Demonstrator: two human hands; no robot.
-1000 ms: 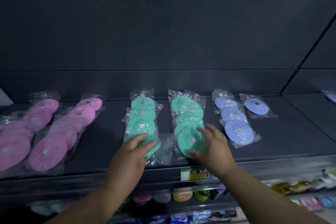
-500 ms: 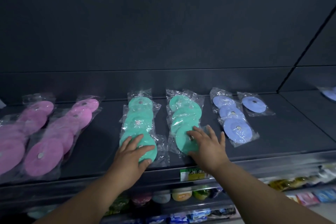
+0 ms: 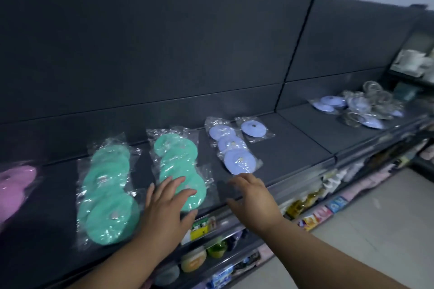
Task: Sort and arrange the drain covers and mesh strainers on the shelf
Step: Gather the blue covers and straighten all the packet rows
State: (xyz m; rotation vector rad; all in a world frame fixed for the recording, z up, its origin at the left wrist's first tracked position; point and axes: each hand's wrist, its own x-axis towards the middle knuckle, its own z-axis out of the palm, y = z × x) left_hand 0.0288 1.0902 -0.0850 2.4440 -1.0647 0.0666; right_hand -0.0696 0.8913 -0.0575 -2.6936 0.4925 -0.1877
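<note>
Left hand (image 3: 164,209) shifted right, onto green covers (image 3: 178,155)

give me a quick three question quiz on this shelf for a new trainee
1. True or false: the left hand rests on the blue row.
2. How many covers overlap in the blue row? A two, B three, C five.
3. Fill in: the mixed pile of strainers and covers lies at the far ____ end of the shelf.
Key: 1 false, it rests on the right green row; 2 B; 3 right.
</note>
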